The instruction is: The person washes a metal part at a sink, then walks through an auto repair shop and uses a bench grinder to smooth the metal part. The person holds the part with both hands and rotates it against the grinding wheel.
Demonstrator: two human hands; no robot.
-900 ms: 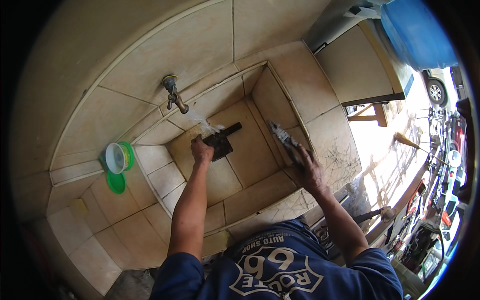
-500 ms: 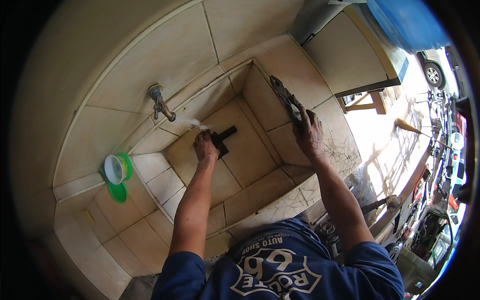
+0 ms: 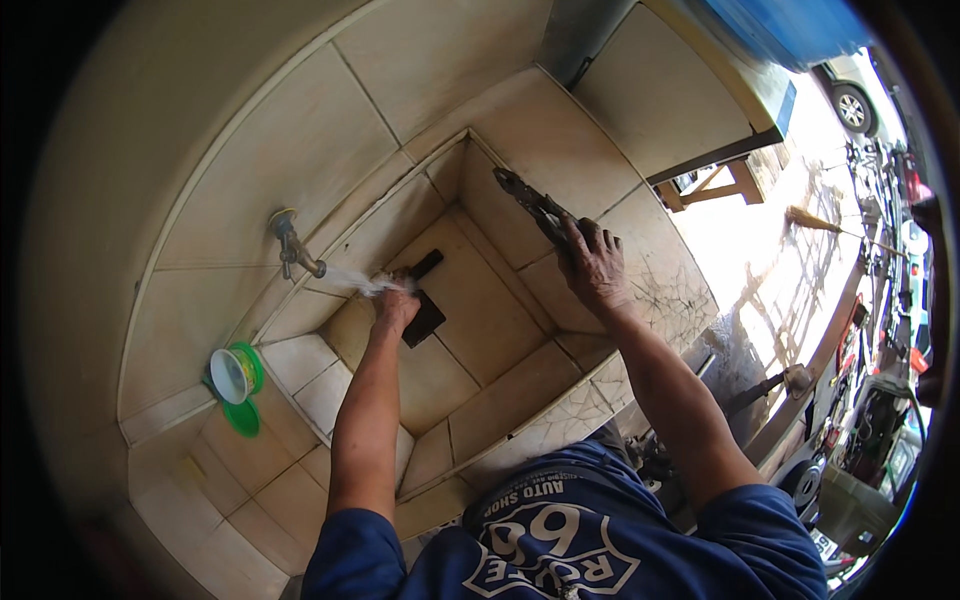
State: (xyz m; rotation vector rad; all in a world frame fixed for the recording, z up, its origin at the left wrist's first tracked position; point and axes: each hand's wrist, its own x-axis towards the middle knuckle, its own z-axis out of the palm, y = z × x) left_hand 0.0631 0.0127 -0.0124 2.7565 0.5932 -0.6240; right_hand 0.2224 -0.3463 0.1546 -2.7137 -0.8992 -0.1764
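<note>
My left hand (image 3: 397, 306) is down in the tiled basin (image 3: 485, 290), its fingers closed round a dark piece (image 3: 426, 322) with a flat square part and a bar-like stem. Its exact kind does not show. Water from the brass tap (image 3: 298, 254) on the wall splashes over that hand, partly hiding the fingers. At the basin's right rim, my right hand (image 3: 597, 268) grips dark, worn pliers (image 3: 522, 194) by the handles, jaws pointing away from me; the palm side is hidden.
A white tub (image 3: 231, 375) with a green rim, plus a green lid (image 3: 242, 417), sits on the left ledge. Beyond the right rim stands a pale cabinet (image 3: 660, 95). Farther right lie a broom (image 3: 812, 220) and cluttered tools; a blue container (image 3: 790, 30) is above.
My left hand has moved under the water stream with the dark piece, which has turned. The pliers remain in my right hand. The whole view has shifted a little.
</note>
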